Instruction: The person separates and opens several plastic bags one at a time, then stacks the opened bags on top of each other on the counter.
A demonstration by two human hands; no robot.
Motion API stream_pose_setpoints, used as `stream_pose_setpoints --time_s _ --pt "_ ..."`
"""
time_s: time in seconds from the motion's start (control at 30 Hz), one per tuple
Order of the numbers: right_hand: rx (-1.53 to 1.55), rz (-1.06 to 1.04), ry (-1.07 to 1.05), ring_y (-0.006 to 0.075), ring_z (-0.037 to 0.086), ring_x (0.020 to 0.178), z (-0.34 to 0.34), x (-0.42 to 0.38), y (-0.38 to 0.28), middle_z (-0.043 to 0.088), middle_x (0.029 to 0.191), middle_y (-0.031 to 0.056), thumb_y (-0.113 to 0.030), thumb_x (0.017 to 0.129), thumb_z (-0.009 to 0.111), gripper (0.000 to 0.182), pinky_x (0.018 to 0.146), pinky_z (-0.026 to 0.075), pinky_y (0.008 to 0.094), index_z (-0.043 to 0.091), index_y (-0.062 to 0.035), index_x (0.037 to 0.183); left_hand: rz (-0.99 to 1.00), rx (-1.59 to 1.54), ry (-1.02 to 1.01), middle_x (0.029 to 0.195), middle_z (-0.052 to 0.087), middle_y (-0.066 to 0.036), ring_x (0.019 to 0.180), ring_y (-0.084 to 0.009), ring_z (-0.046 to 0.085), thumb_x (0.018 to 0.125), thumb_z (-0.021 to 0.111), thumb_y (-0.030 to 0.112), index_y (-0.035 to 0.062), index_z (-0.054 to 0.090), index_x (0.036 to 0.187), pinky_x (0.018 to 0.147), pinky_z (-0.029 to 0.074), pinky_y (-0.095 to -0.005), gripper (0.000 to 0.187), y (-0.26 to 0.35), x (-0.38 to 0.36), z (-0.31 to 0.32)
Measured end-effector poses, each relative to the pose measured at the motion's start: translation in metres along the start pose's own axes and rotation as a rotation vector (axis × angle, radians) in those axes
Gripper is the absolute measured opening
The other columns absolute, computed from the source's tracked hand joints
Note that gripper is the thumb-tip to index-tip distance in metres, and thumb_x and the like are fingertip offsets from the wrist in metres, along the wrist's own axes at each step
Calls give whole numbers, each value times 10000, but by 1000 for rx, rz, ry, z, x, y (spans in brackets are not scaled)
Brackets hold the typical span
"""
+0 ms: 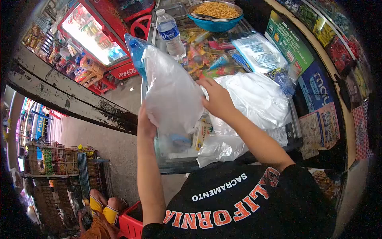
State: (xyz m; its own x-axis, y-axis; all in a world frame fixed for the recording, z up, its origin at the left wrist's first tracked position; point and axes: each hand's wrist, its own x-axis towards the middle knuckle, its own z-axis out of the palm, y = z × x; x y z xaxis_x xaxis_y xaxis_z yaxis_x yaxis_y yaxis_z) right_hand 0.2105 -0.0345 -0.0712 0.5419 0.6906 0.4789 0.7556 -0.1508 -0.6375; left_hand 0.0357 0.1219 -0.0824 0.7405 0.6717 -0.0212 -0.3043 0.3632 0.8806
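Observation:
A cloudy white plastic bag (171, 93), puffed out, stands over the left part of the glass counter. My left hand (146, 121) is closed round its lower left side, fingers partly hidden behind it. At the bag's right edge my right hand (215, 95) has its fingers bent against the plastic; fingertips are partly hidden. Crumpled clear bags (254, 99) lie to the right, under my right forearm. Behind the held bag shows a blue plastic bag (137, 53). Near its top stands a water bottle (171, 36). A small yellow and white box (202, 133) shows below.
A blue basin (215, 24) with a tray of nuts sits at the counter's far end. Packaged bags (260, 51) lie at the right. A red drinks fridge (99, 32) stands at upper left. A person in yellow shorts (105, 207) sits at lower left.

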Motion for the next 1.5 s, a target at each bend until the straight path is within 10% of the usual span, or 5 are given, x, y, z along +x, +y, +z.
stream_pose_setpoints --time_s 0.57,0.7,1.1,1.4,1.5 --pt "783 941 -527 132 534 624 33 35 35 543 780 20 -301 768 439 258 520 443 273 549 -88 864 -298 -46 49 848 574 -106 693 -204 580 770 459 142 6 500 1015 591 490 -299 284 -26 55 -12" --pt "671 461 -158 128 508 819 16 39 22 539 868 31 -286 762 485 274 703 419 285 523 -66 920 143 890 158 876 562 -108 763 -193 556 783 486 259 -6 489 1035 647 439 -289 365 9 77 -25" --pt "544 -163 -53 356 335 1103 -8 19 -58 329 1197 211 -182 423 734 989 921 284 370 204 -50 1248 923 859 245 1133 399 -203 1043 -288 409 564 720 269 -21 280 1197 863 332 -356 824 26 2 123" --pt "-78 -12 -645 313 302 1140 -58 -64 -12 248 1278 137 -287 476 726 991 845 248 583 167 -194 1289 649 1192 228 1039 404 -153 960 -295 416 536 727 257 -1 338 1156 822 350 -384 776 -23 -44 65" --pt "-401 -220 -730 319 423 1029 -98 -98 -3 427 1141 143 -328 550 678 753 851 337 376 361 -150 1209 505 1144 297 1004 428 -122 873 -235 465 617 675 190 9 452 1047 738 380 -330 517 -31 -71 45"
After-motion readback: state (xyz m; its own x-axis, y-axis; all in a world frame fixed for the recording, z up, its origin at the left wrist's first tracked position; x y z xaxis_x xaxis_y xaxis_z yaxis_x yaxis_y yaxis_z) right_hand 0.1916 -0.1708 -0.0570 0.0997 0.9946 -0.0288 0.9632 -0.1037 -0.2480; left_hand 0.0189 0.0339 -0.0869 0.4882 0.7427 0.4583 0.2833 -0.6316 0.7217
